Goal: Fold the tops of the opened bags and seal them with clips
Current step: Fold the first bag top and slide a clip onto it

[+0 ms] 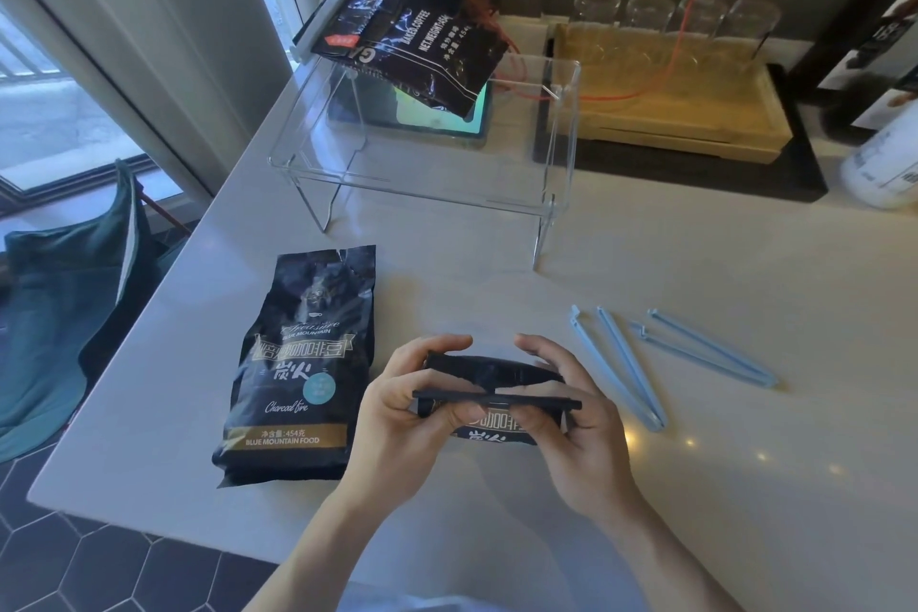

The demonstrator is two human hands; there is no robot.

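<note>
Both hands up front over the white counter, working one dark coffee bag between them. Left hand grips the bag's left end, thumb on the near face, fingers curled over the back. Right hand grips the right end the same way, fingers arched over the top. Bag top is bent toward the camera, its flat edge a dark strip running straight across from hand to hand; printed label visible just below it. Whether the bag's base touches the counter cannot be told; the hands hide it. Second bag, same brand, lies flat on its back just left of the left hand, top unfolded, no clip on it. Two pale blue clips on the counter right of the hands: near clip splayed open in a V, hinge end close to the right hand; far clip beyond it, lying flatter, arms nearly together. Further back, a clear acrylic stand; a third bag rests tilted across its top-left corner, top end folded and held in a grey clip. Behind, a wooden tray with upturned glasses.
</note>
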